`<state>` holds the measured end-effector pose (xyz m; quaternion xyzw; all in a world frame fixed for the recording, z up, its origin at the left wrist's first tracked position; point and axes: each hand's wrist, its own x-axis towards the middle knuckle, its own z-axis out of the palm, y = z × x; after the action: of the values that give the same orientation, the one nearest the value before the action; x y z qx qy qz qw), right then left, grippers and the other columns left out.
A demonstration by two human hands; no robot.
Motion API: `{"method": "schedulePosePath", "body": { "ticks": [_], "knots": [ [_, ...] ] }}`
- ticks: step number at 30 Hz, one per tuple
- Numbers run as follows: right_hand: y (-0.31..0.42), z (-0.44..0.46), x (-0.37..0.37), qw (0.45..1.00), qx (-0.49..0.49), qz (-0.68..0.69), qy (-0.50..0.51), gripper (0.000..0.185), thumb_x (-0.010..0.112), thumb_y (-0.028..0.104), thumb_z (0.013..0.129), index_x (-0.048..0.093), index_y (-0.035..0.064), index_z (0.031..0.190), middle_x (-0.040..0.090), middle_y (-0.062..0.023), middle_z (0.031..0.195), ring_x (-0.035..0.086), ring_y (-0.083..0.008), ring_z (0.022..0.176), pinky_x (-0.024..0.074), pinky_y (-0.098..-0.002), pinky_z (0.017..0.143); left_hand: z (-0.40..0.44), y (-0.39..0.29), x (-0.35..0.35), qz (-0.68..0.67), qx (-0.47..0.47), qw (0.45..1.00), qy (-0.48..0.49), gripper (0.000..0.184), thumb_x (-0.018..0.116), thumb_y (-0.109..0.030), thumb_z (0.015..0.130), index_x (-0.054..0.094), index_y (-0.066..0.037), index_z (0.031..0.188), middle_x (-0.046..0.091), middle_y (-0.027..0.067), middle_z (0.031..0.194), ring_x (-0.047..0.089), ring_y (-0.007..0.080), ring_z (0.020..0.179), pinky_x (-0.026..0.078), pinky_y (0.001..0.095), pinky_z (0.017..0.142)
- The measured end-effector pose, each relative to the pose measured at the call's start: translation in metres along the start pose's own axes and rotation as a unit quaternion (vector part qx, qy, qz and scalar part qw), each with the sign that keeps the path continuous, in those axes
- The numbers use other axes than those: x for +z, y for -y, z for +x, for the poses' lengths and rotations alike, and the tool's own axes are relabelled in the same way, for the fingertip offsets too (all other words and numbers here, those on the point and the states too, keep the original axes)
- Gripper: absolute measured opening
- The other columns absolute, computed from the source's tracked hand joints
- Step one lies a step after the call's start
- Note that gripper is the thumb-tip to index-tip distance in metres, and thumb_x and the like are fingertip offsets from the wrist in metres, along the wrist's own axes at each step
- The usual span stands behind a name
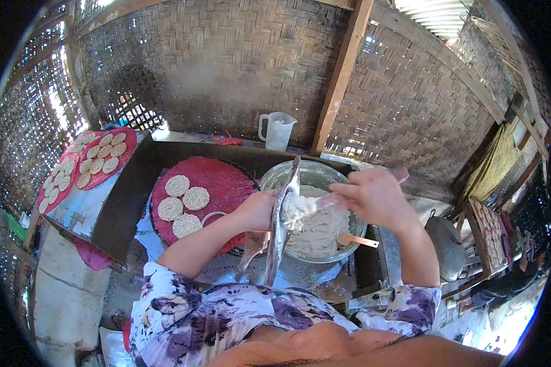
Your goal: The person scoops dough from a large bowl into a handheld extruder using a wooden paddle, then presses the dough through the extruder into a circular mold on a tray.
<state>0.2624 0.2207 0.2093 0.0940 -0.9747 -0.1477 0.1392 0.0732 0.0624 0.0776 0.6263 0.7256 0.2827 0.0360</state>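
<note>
My left hand (258,211) grips a long wooden tool (279,235), board-like and held edge-on, with a second wooden piece jutting out below the hand. Some of its fingers are hidden behind the tool. My right hand (375,199) is closed around a wooden stick (332,199), whose tip is in a lump of pale dough (298,209) against the tool. Below both hands, a large metal basin (356,235) holds more pale dough (318,235). To the left, a round red mat (226,177) carries several flat, rough-surfaced dough discs (196,198) and a thin white ring (213,215).
A flat wooden strip (359,240) sticks out over the basin's right rim. A translucent pitcher (280,131) stands behind, by the woven wall (226,73). More red mats with discs (110,150) lie at far left. A dark pot (444,248) sits at right.
</note>
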Motion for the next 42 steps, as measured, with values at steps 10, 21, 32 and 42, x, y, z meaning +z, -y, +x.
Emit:
{"method": "schedulePosePath", "body": {
  "ticks": [10, 21, 32, 42],
  "knots": [
    [0.037, -0.013, 0.011, 0.976, -0.053, -0.132, -0.166, 0.029, 0.059, 0.015, 0.067, 0.059, 0.0099, 0.096, 0.049, 0.0, 0.068, 0.051, -0.0145, 0.059, 0.0391, -0.0291, 0.051, -0.003, 0.06, 0.014, -0.067, -0.043, 0.997, -0.027, 0.038, 0.059, -0.032, 0.075, 0.058, -0.007, 0.104, 0.061, 0.0157, 0.098, 0.058, 0.0313, 0.09, 0.045, 0.0366, 0.078],
    [0.003, -0.026, -0.012, 0.987, 0.137, 0.082, -0.017, 0.019, 0.06, 0.025, 0.076, 0.063, 0.0114, 0.088, 0.061, -0.0098, 0.072, 0.059, -0.0292, 0.067, 0.0466, -0.0393, 0.058, 0.012, 0.038, 0.015, -0.1, -0.037, 0.992, -0.069, 0.04, 0.061, -0.033, 0.072, 0.059, -0.01, 0.104, 0.06, 0.0168, 0.098, 0.057, 0.0326, 0.092, 0.046, 0.0376, 0.079],
    [0.041, 0.005, 0.041, 0.985, -0.035, -0.124, -0.111, 0.028, 0.057, 0.021, 0.074, 0.06, 0.0158, 0.101, 0.05, -0.0017, 0.065, 0.054, -0.02, 0.059, 0.041, -0.0339, 0.049, 0.015, 0.024, 0.022, -0.041, -0.065, 0.997, 0.0, 0.048, 0.06, -0.044, 0.07, 0.059, -0.011, 0.104, 0.059, 0.0175, 0.103, 0.056, 0.0339, 0.095, 0.045, 0.0389, 0.08],
    [0.009, -0.024, 0.036, 0.964, 0.115, 0.018, -0.24, 0.027, 0.069, 0.014, 0.063, 0.064, 0.0129, 0.09, 0.053, -0.0032, 0.062, 0.054, -0.0201, 0.054, 0.0428, -0.0324, 0.048, 0.018, 0.069, 0.015, -0.559, -0.132, 0.818, 0.001, 0.029, 0.058, -0.018, 0.08, 0.059, -0.003, 0.105, 0.061, 0.0078, 0.101, 0.057, 0.0149, 0.088, 0.047, 0.0306, 0.073]
  ]
}}
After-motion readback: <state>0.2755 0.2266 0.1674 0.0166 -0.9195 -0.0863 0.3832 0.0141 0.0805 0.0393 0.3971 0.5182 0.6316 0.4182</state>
